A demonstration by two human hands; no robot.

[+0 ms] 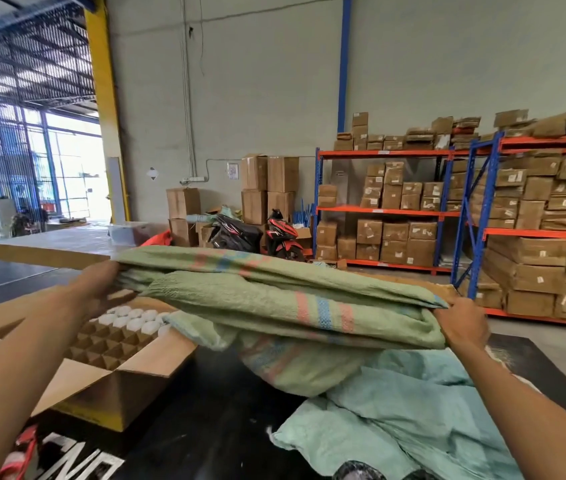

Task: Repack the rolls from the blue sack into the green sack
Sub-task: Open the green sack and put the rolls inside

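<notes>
Blue sack point(423, 420) lies crumpled nearest the camera; the folded green sack point(274, 299) is held up above it.

The pale blue-green woven sack slumps on a black mat point(205, 403). The left hand point(101, 285) and right hand point(461, 323) each grip an end of the coarse green woven sack with pink and blue stripes. An open cardboard box point(115, 368) with a grid divider holds white rolls point(132, 318). Behind, orange-and-blue racks point(447, 209) carry cartons against a grey warehouse wall.

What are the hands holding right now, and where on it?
Both hold the folded green woven sack with pink and blue stripes: left hand grips its left end, right hand its right end.
</notes>
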